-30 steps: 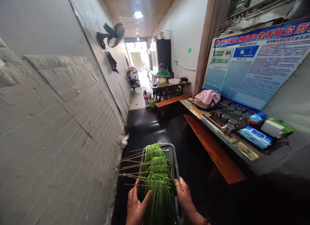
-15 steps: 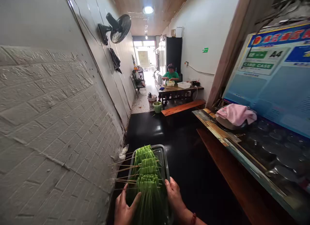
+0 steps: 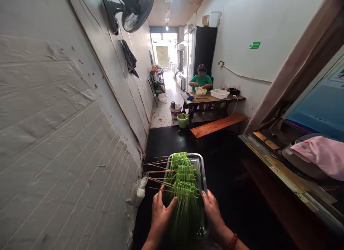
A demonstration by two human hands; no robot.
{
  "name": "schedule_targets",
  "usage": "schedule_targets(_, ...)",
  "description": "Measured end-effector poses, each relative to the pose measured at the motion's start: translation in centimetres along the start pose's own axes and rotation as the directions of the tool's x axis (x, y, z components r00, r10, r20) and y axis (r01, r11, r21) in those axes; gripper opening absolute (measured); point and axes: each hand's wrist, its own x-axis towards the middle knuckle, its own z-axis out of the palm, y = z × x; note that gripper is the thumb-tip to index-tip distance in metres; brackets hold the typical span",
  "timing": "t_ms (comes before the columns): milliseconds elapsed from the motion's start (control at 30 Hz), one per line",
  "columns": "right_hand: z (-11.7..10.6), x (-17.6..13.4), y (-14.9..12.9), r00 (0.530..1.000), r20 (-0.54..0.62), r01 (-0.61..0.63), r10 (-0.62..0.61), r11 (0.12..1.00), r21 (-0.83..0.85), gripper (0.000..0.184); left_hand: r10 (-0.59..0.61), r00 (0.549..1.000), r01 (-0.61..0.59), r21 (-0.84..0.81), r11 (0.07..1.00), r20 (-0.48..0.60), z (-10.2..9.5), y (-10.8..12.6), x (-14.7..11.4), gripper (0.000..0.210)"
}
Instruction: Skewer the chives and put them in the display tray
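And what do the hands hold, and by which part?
A tray of skewered greens, by its long sides: left hand on the left, right hand on the right.

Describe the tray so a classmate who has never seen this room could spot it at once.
Find the pale brick-patterned wall on the left, then look right to the bottom centre. Between a left hand and a right hand lies the tray, shiny and rectangular. Unlike the white tub on the far table, it bears bunched green stems with thin sticks jutting left.
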Motion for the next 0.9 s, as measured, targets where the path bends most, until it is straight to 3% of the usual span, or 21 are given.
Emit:
schedule_targets(100, 4.4, 7.9, -0.1, 0.999, 0.012, 0.037, -0.037, 0.999, 0.025, 0.051, -0.060, 0.998, 0.059, 0.023, 0.998, 0.022, 0.7, -0.4, 8.4, 0.089)
schedule_targets(233, 10.5, 20.3, -1.4, 0.997, 0.020, 0.072, -0.073, 0.996, 0.045, 0.051, -0.131, 0.989, 0.135, 0.067, 0.988, -0.072, 2.3, -0.2, 20.8, 0.095)
schedule_targets(433, 18.8, 37.3, -6.4, 0.992, 0.069, 0.099, -0.102, 0.994, 0.039, 0.045, -0.203, 0.966, 0.210, 0.028, 0.977, -0.161, 2.4, 3.7, 37.0, 0.095)
schedule_targets(567, 23.9, 46.2, -8.3, 0.985, 0.139, 0.102, -0.101, 0.995, 0.005, 0.041, -0.237, 0.951, 0.251, 0.046, 0.967, -0.200, 1.9, 5.4, 46.3, 0.094)
schedule_targets(733, 31.3, 56.7, -9.2, 0.979, 0.178, 0.100, -0.095, 0.995, -0.021, 0.043, -0.232, 0.960, 0.243, 0.054, 0.969, -0.159, 1.7, 4.6, 59.6, 0.093)
schedule_targets(900, 38.1, 66.2, -12.3, 0.983, 0.174, 0.069, -0.060, 0.996, -0.048, 0.045, -0.224, 0.966, 0.230, 0.041, 0.972, -0.126, 0.8, 5.3, 72.6, 0.090)
